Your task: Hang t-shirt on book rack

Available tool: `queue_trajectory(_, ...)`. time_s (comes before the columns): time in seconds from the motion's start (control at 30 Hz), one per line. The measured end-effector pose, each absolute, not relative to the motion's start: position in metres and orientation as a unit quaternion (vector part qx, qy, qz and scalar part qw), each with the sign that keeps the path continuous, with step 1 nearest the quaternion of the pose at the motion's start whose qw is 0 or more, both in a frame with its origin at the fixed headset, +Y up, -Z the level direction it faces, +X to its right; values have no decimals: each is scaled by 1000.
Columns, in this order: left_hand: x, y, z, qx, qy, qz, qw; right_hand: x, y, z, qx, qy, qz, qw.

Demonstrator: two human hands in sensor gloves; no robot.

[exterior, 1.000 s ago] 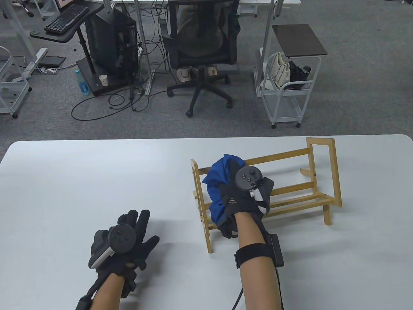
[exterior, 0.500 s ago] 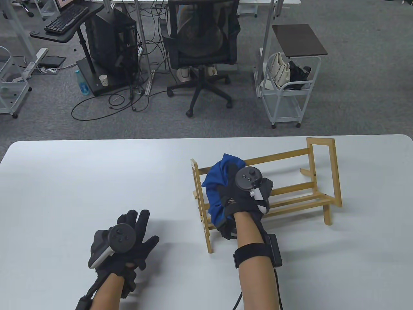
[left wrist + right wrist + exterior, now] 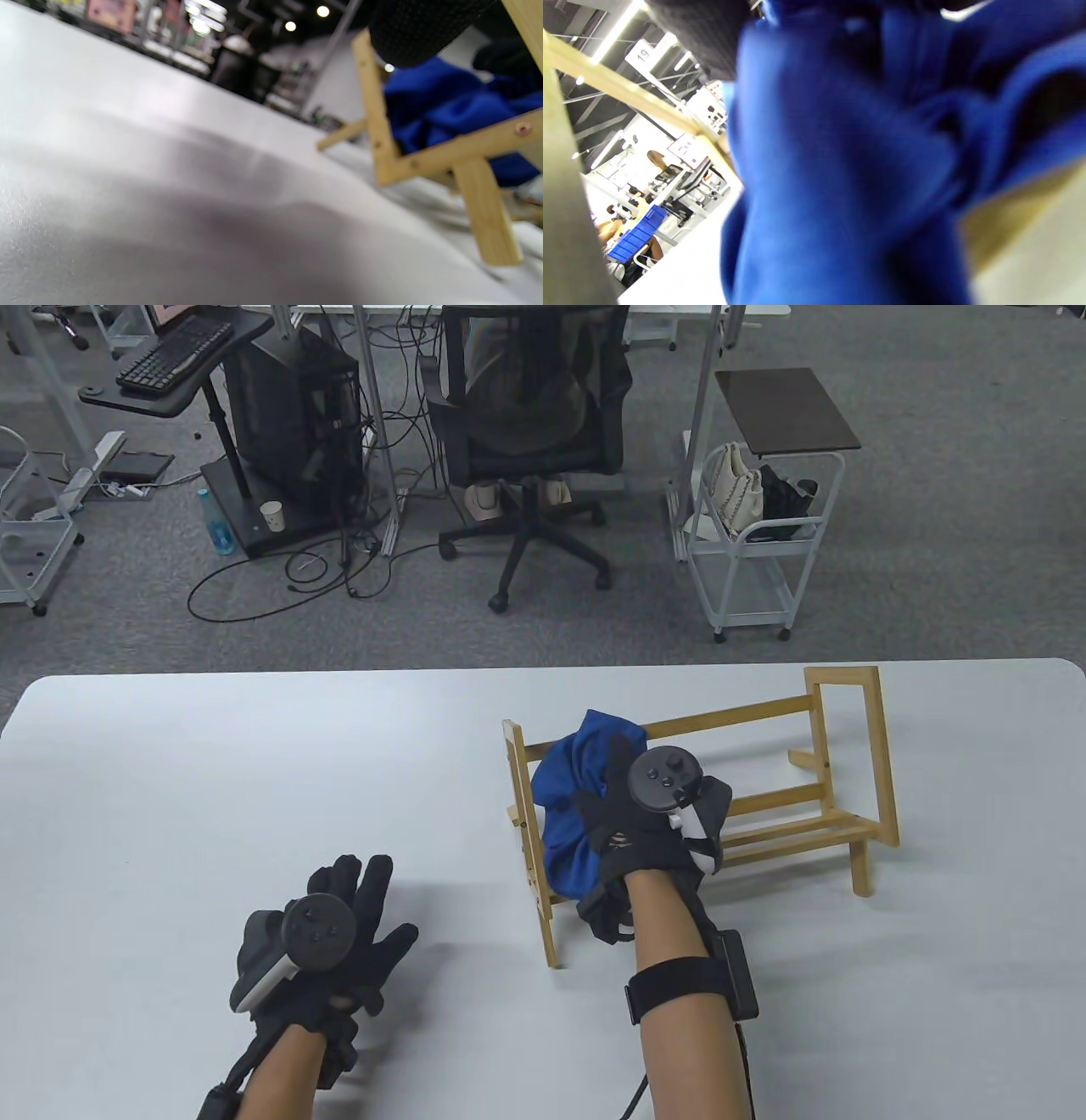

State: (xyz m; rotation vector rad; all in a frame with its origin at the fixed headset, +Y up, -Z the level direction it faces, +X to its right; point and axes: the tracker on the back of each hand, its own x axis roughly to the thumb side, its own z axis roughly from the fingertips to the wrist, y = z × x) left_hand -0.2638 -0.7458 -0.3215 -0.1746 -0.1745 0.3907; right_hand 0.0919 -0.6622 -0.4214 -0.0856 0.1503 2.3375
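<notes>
A wooden book rack (image 3: 764, 806) stands on the right half of the white table (image 3: 212, 763). A bunched blue t-shirt (image 3: 570, 797) lies over the rack's left part. My right hand (image 3: 632, 806) grips the shirt from the near side and holds it against the rack's rails. My left hand (image 3: 339, 933) rests flat on the table to the left of the rack, fingers spread and empty. The left wrist view shows the rack's end frame (image 3: 382, 127) with the blue cloth (image 3: 445, 106) behind it. Blurred blue cloth (image 3: 848, 169) fills the right wrist view.
The rack's right end frame (image 3: 857, 746) stands bare near the table's right edge. Beyond the table's far edge are an office chair (image 3: 534, 432), a white cart (image 3: 755, 543) and a computer stand (image 3: 280, 424) on grey carpet.
My right hand has shifted slightly to the right and toward me with the shirt, which has settled a little lower on the rack. My left hand has not moved.
</notes>
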Motion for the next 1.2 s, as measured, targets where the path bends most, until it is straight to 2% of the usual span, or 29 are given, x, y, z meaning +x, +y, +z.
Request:
queue_trajectory(0.73,-261,-745,-320,-75,-95,186,975,112,-644,-366,41,-21,936,349)
queue_trajectory(1.2,-252,-741,-316,-65,-112,176,976,121,-662,-337,85,-48,944,314)
